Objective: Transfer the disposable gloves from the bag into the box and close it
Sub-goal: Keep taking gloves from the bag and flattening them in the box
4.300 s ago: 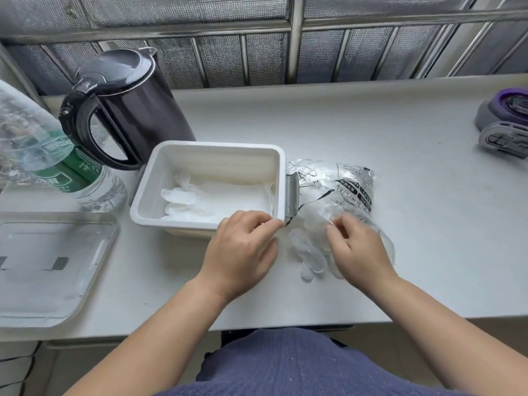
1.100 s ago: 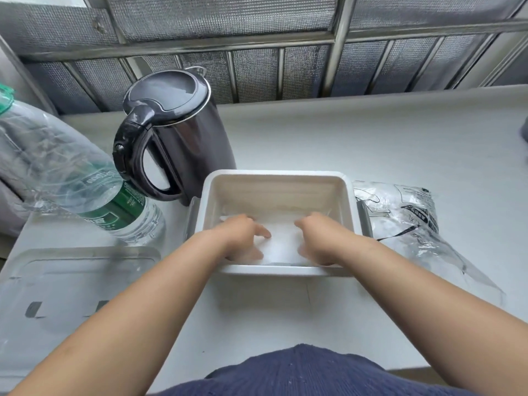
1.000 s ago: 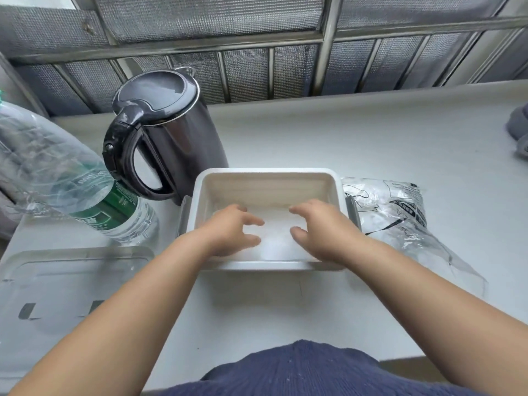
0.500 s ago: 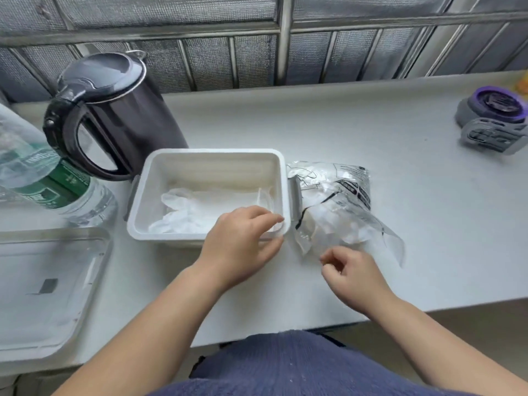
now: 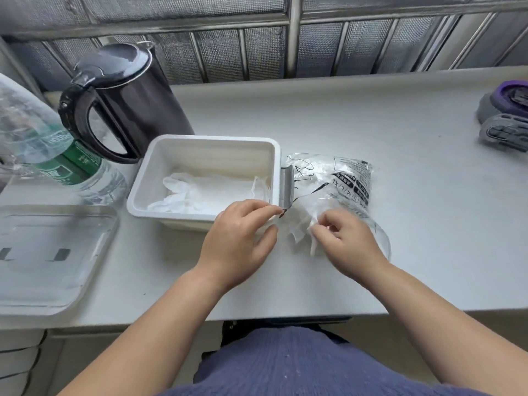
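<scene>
The white box point(image 5: 205, 145) stands open on the table with clear disposable gloves point(image 5: 200, 192) lying flat inside. Right of it lies the printed clear bag point(image 5: 343, 184), its mouth toward me. My left hand point(image 5: 240, 247) pinches the bag's near left edge beside the box's grey side latch point(image 5: 286, 185). My right hand point(image 5: 345, 241) pinches a bunch of gloves point(image 5: 303, 228) at the bag's mouth. The box's clear lid point(image 5: 48, 252) lies flat at the left.
A black electric kettle point(image 5: 125, 101) stands behind the box. A large water bottle point(image 5: 48, 150) lies on its side at the far left. A grey and purple device point(image 5: 505, 115) sits at the far right edge. A metal window grille runs along the back.
Both hands left the box, where they pressed gloves down, and came back to the bag. Now the left hand holds the bag's edge and the right hand pinches gloves at its mouth.
</scene>
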`<state>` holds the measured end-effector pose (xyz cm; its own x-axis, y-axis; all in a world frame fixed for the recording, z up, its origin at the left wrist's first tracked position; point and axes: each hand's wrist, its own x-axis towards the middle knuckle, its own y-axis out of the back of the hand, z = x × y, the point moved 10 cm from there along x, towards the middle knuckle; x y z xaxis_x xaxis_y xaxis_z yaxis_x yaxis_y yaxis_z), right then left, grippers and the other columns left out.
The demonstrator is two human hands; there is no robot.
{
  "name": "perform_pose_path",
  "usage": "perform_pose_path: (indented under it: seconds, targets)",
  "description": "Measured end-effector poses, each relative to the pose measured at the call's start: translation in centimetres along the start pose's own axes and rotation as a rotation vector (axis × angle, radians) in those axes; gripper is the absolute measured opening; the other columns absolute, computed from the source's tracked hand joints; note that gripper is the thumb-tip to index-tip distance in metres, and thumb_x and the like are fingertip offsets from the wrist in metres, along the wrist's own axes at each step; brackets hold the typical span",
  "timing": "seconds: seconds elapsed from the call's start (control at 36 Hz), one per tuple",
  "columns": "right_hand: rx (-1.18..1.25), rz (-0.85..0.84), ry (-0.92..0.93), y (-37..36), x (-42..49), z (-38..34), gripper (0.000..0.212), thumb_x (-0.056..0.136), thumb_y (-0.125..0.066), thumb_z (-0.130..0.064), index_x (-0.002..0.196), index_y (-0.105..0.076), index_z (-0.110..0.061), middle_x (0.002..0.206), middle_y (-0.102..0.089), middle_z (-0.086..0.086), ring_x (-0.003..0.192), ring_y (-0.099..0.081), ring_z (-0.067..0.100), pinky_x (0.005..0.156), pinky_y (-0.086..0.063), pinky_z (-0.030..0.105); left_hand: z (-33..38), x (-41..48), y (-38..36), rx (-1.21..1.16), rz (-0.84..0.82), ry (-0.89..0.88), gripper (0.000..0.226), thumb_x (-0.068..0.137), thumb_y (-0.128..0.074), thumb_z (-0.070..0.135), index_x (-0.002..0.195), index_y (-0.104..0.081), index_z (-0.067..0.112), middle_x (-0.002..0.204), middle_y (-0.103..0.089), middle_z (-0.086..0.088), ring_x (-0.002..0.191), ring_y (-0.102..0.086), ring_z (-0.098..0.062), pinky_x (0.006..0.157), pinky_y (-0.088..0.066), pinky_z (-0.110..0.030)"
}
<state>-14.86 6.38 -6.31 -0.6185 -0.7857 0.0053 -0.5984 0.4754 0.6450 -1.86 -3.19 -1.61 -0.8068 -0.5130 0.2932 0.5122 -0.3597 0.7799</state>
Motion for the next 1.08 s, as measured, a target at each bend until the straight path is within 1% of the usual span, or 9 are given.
perform_pose_path:
  seconds: [0.11,0.22,0.33,0.44,0.53,0.61,0.81,1.0,1.08]
  targets:
    - [0.402,-0.033,-0.037,2.1,-0.7,-3.4,0.018,0.066,-0.048,-0.015,0.049,-0.044,-0.016,0.051,-0.045,-0.01,0.054,-0.04,0.004,0.053,-0.033,0.017,-0.1,0.0,-0.5,-0.292,-0.071,0.183,0.032,0.08,-0.061,0.023,0.112,-0.066,0.025,0.102,-0.064,0.015,0.093,-0.056,0.0,0.08,-0.043,-0.012]
    - [0.919,-0.12,-0.144,3.4,0.1,-5.6,0.016,0.06,-0.043,-0.011,0.047,-0.045,-0.019,0.05,-0.042,0.001,0.053,-0.039,0.018,0.052,-0.034,0.026,0.0,0.0,-2.5,-0.581,-0.271,0.372,0.056,0.08,-0.071,0.013,0.122,-0.053,0.045,0.124,-0.056,0.021,0.109,-0.052,0.009,0.09,-0.047,-0.022]
    - [1.334,-0.278,-0.236,2.7,0.8,-8.9,0.017,0.066,-0.037,-0.009,0.05,-0.044,-0.009,0.045,-0.045,0.004,0.041,-0.045,0.017,0.044,-0.041,0.015,1.1,0.1,-3.1,-0.958,-0.432,0.418,0.063,0.075,-0.071,0.026,0.135,-0.05,0.025,0.128,-0.061,0.001,0.121,-0.055,-0.016,0.101,-0.044,-0.04]
    - [1.321,-0.345,-0.311,0.9,1.8,-9.3,0.028,0.08,-0.035,-0.014,0.061,-0.054,-0.008,0.06,-0.05,0.01,0.056,-0.052,0.023,0.059,-0.046,0.026,1.2,-0.5,-2.5,-1.182,-0.495,0.443,0.073,0.059,-0.081,0.049,0.119,-0.06,0.014,0.112,-0.067,-0.001,0.106,-0.063,-0.02,0.088,-0.05,-0.032]
    - [1.337,-0.426,-0.378,-0.7,2.4,-9.6,0.019,0.07,-0.043,-0.022,0.079,-0.048,-0.006,0.073,-0.049,0.013,0.07,-0.052,0.029,0.067,-0.048,0.035,0.0,-0.6,-1.5,-1.146,-0.435,0.476,0.049,0.061,-0.076,0.033,0.106,-0.065,0.016,0.094,-0.067,-0.003,0.087,-0.063,-0.017,0.077,-0.051,-0.029]
    - [1.366,-0.43,-0.404,-1.8,3.4,-9.8,0.023,0.062,-0.053,-0.022,0.079,-0.048,-0.007,0.079,-0.048,0.014,0.082,-0.049,0.035,0.075,-0.044,0.039,-1.8,-0.8,-0.3,-1.266,-0.369,0.546,0.064,0.059,-0.073,0.025,0.121,-0.056,0.016,0.099,-0.067,-0.008,0.083,-0.066,-0.022,0.074,-0.053,-0.03]
    - [1.238,-0.344,-0.481,-4.2,5.5,-10.2,0.018,0.087,-0.042,-0.015,0.078,-0.055,-0.008,0.074,-0.054,0.012,0.064,-0.054,0.026,0.059,-0.05,0.031,-5.7,-0.6,3.9,-1.255,-0.284,0.528,0.073,0.061,-0.075,0.012,0.128,-0.052,0.027,0.11,-0.065,-0.002,0.087,-0.064,-0.017,0.067,-0.052,-0.028]
    - [0.622,-0.059,-0.341,-4.1,7.8,-10.9,0.028,0.092,-0.055,-0.023,0.118,-0.054,-0.013,0.11,-0.054,-0.002,0.086,-0.052,0.007,0.08,-0.046,0.029,-10.4,0.0,8.5,-1.226,0.111,0.642,0.015,0.092,-0.052,0.008,0.09,-0.065,0.015,0.079,-0.069,-0.001,0.067,-0.063,-0.013,0.052,-0.051,-0.021]
    - [0.561,-0.121,-0.193,-5.4,7.9,-14.2,0.018,0.089,-0.057,-0.033,0.098,-0.064,-0.019,0.099,-0.062,-0.008,0.083,-0.053,0.0,0.077,-0.042,0.023,-10.5,0.8,9.8,-1.201,0.158,0.587,0.016,0.093,-0.05,0.007,0.088,-0.063,0.014,0.078,-0.067,-0.001,0.067,-0.063,-0.013,0.052,-0.052,-0.025]
